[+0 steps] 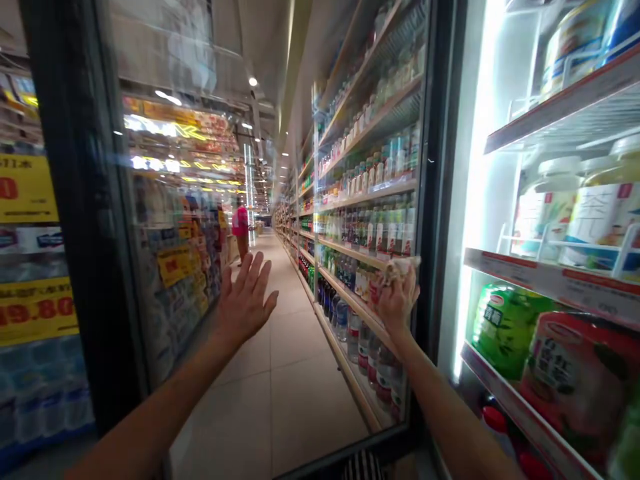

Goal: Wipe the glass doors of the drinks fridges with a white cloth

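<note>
A glass cooler door (310, 407) with a dark frame (440, 167) stands open in front of me. My right hand (396, 307) is closed on a crumpled pale cloth (404, 268), held against the pane near its right edge. My left hand (246, 293) is raised towards the middle of the glass, palm forward and fingers apart, with nothing in it. Whether its palm touches the pane I cannot tell.
At right, lit cooler shelves (550, 272) hold bottles and a green multipack (500, 327). Bottled drinks with yellow price signs (35, 310) stand at left. Through or reflected in the glass show a tiled aisle (270, 347), bottle shelves and a distant person in pink (241, 223).
</note>
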Available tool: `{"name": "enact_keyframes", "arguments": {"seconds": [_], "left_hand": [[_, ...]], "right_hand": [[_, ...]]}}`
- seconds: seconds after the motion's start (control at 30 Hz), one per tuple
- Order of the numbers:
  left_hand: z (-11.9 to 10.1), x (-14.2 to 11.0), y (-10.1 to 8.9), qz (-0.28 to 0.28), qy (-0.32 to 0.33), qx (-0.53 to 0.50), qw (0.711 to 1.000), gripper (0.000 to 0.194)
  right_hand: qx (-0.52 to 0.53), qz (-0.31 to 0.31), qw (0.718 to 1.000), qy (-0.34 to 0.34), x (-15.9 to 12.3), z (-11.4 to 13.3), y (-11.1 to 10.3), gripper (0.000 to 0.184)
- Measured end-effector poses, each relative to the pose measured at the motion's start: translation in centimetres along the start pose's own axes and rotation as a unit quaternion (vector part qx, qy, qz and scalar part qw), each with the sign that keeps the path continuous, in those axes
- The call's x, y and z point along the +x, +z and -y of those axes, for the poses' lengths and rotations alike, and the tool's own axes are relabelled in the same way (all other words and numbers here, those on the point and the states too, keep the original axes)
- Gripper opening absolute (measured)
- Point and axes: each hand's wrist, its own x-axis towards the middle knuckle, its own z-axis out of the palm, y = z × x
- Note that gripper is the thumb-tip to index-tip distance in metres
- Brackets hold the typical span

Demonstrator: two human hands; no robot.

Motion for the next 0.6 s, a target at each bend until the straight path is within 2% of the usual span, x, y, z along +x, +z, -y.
{"name": "enact_keyframes", "arguments": {"seconds": [0.03, 0.07, 0.1, 0.13, 0.2, 0.23, 0.27, 0.3, 0.37, 0.4, 0.43, 0.47, 0.5, 0.53, 0.6], "left_hand": [[-0.2, 0.0, 0.0, -0.002, -0.002, 0.001, 1.000, 0.066], [-0.5, -0.2, 0.1, -0.006, -0.001, 0.002, 1.000, 0.067], [-0.8, -0.4, 0.1, -0.006, 0.000, 0.002, 1.000, 0.067], [-1.1, -0.7, 0.2, -0.005, 0.004, 0.001, 1.000, 0.067], [-1.7, -1.5, 0.4, 0.000, 0.007, -0.010, 1.000, 0.065], [-2.0, -2.0, 0.4, 0.005, 0.006, -0.017, 1.000, 0.064], [-2.2, -2.4, 0.5, 0.013, 0.002, -0.023, 1.000, 0.062], [-2.4, -2.8, 0.5, 0.018, -0.001, -0.027, 0.999, 0.062], [-2.8, -3.4, 0.6, 0.023, -0.002, -0.026, 0.999, 0.061], [-3.0, -3.6, 0.7, 0.022, -0.003, -0.025, 0.999, 0.063], [-3.2, -3.7, 0.8, 0.018, -0.009, -0.025, 0.999, 0.064], [-3.4, -3.9, 0.8, 0.016, -0.016, -0.026, 0.999, 0.065], [-3.5, -4.0, 0.9, 0.015, -0.023, -0.028, 0.999, 0.066], [-3.7, -4.2, 1.0, 0.016, -0.025, -0.030, 0.999, 0.067], [-3.9, -4.8, 1.0, 0.020, -0.013, -0.034, 0.999, 0.066]], "right_hand": [[-0.007, -0.018, 0.998, 0.053, -0.2, 0.0, 0.0, 0.042], [-0.006, -0.016, 0.998, 0.064, -0.6, 0.3, 0.0, 0.041], [0.003, 0.003, 0.999, 0.033, -1.2, 1.0, -0.1, 0.041], [0.018, 0.035, 0.999, -0.034, -2.0, 1.9, -0.2, 0.040], [0.052, 0.108, 0.974, -0.194, -3.5, 3.1, -0.5, 0.042], [0.061, 0.130, 0.960, -0.241, -4.0, 3.2, -0.6, 0.042], [0.061, 0.135, 0.957, -0.248, -4.2, 2.9, -0.7, 0.043], [0.053, 0.122, 0.968, -0.211, -4.1, 2.2, -0.7, 0.043], [0.020, 0.059, 0.997, -0.042, -3.6, 0.5, -0.6, 0.042], [0.006, 0.029, 0.999, 0.040, -3.5, 0.0, -0.4, 0.042], [-0.001, 0.011, 0.996, 0.091, -3.5, -0.1, -0.3, 0.042], [0.002, 0.009, 0.995, 0.100, -3.8, 0.3, -0.3, 0.042], [0.012, 0.025, 0.998, 0.065, -4.5, 1.0, -0.3, 0.041], [0.028, 0.053, 0.998, -0.005, -5.3, 1.9, -0.4, 0.041], [0.065, 0.111, 0.978, -0.163, -6.9, 3.2, -0.6, 0.041]]}}
